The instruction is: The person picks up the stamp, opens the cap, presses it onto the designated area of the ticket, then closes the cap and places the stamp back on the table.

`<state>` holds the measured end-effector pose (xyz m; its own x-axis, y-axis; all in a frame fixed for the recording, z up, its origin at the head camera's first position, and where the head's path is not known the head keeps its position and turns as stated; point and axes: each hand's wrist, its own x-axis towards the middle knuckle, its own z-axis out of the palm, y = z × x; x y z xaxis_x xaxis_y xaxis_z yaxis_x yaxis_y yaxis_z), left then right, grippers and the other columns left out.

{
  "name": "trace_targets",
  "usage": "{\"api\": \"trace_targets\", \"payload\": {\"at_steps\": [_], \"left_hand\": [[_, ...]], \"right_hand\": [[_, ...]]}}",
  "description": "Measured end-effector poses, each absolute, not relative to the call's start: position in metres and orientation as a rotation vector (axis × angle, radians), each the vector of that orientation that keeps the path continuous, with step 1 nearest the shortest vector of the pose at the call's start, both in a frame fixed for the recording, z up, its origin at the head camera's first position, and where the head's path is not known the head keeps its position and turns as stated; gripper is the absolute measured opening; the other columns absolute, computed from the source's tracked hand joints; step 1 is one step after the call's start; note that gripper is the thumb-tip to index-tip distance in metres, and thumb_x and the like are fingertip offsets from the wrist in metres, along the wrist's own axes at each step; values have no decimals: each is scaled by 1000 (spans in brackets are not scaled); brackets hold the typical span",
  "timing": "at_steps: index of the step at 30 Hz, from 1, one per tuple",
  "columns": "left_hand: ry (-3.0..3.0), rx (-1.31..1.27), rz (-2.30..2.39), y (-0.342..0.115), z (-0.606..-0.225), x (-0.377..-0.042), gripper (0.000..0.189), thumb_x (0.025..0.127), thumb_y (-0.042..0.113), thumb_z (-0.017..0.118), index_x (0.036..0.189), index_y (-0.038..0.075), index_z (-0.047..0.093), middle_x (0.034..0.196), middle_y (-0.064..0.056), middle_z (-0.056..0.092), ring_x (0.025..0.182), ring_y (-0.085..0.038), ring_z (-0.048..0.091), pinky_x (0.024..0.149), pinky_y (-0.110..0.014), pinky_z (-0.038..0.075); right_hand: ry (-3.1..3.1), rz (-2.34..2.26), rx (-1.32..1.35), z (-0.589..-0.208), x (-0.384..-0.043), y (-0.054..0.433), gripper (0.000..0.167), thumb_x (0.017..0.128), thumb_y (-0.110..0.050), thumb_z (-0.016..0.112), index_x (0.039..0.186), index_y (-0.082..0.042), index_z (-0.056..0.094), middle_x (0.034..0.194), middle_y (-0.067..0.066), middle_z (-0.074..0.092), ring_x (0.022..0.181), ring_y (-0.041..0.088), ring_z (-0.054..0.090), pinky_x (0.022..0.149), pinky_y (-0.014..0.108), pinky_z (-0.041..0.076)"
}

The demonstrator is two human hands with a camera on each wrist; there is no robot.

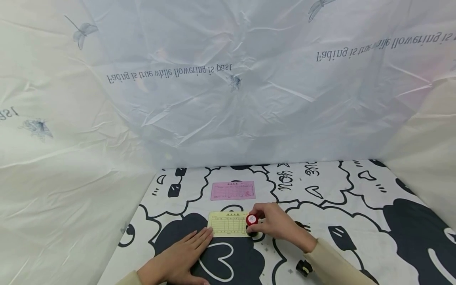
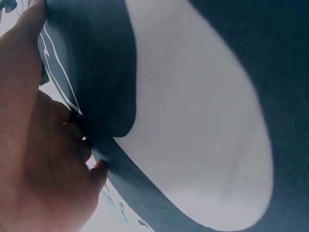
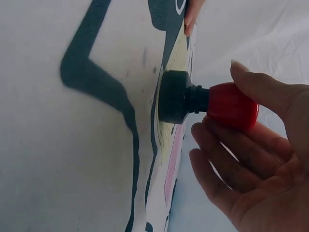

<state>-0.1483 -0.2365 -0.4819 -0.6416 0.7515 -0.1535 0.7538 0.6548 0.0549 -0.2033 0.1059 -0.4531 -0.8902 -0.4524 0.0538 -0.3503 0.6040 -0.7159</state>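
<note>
A rubber stamp with a red knob (image 1: 251,219) and a black base (image 3: 174,96) stands on the right end of a yellow printed form (image 1: 228,224). My right hand (image 1: 274,222) pinches the red knob between thumb and fingers, as the right wrist view (image 3: 260,140) shows from the side. The stamp's base meets the paper, so its underside is hidden. With fingers stretched out, my left hand (image 1: 183,253) lies flat on the cloth, its fingertips at the form's lower left corner. In the left wrist view the left hand (image 2: 53,159) shows only partly.
Beyond the yellow form lies a pink form (image 1: 233,190) with a red mark at its lower right. A small black object (image 1: 304,268) sits near the right sleeve. Black-and-white patterned cloth (image 1: 313,221) covers the table; pale printed sheeting (image 1: 228,118) hangs behind and at both sides.
</note>
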Motion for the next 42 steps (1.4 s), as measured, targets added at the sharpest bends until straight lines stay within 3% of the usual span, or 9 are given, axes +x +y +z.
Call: {"api": "trace_targets", "payload": {"at_steps": [10, 19, 26, 32, 35, 38, 40, 42], "left_hand": [[2687, 1268, -39, -238, -483, -150, 111, 91, 89, 40, 167, 9, 25, 175, -7, 28, 160, -26, 34, 123, -44, 42], [2638, 1124, 65, -241, -478, -147, 106, 90, 86, 49, 168, 16, 27, 175, 0, 28, 160, -23, 35, 121, -44, 44], [2664, 1099, 112, -236, -476, -151, 101, 92, 84, 48, 167, 18, 31, 174, 1, 32, 157, -23, 39, 118, -49, 46], [2737, 933, 275, -223, -470, -157, 88, 99, 73, 51, 162, 12, 40, 170, -9, 38, 152, -31, 45, 116, -54, 47], [2834, 746, 395, -217, -466, -166, 80, 98, 63, 64, 153, 6, 50, 156, -14, 50, 140, -31, 55, 108, -55, 53], [2932, 506, 542, -210, -466, -179, 56, 95, 47, 74, 129, 3, 67, 121, -9, 66, 107, -22, 65, 86, -46, 59], [2958, 365, 647, -205, -468, -189, 35, 94, 38, 76, 106, 5, 73, 92, -2, 66, 81, -15, 62, 66, -36, 53], [2952, 243, 740, -202, -472, -199, 27, 93, 33, 77, 85, 8, 75, 70, 3, 60, 61, -11, 53, 53, -28, 42]], "right_hand": [[2705, -1107, -635, -456, -202, 102, 30, 80, -27, 93, 96, -17, 71, 93, -6, 76, 85, 7, 66, 68, 22, 52], [2666, -1133, -655, -466, -202, 97, 30, 79, -31, 93, 97, -20, 72, 92, -9, 76, 83, 4, 67, 69, 21, 53], [2671, -1119, -693, -449, -202, 104, 30, 80, -32, 93, 98, -18, 73, 91, -8, 76, 82, 4, 67, 67, 23, 53], [2803, -1144, -706, -427, -205, 124, 25, 85, -40, 88, 101, -26, 75, 91, -15, 75, 85, 1, 68, 70, 23, 52], [2877, -1150, -693, -418, -208, 130, 25, 85, -38, 88, 102, -25, 75, 91, -13, 75, 84, 1, 67, 69, 22, 52], [2903, -1143, -670, -415, -209, 133, 25, 85, -36, 89, 103, -23, 75, 92, -12, 75, 82, 1, 66, 68, 21, 51], [2902, -1147, -656, -415, -209, 133, 26, 85, -34, 89, 103, -22, 76, 92, -12, 75, 81, 1, 66, 68, 21, 51], [2897, -1154, -642, -415, -208, 133, 26, 85, -34, 89, 104, -22, 76, 92, -11, 74, 81, 2, 65, 69, 21, 52]]}}
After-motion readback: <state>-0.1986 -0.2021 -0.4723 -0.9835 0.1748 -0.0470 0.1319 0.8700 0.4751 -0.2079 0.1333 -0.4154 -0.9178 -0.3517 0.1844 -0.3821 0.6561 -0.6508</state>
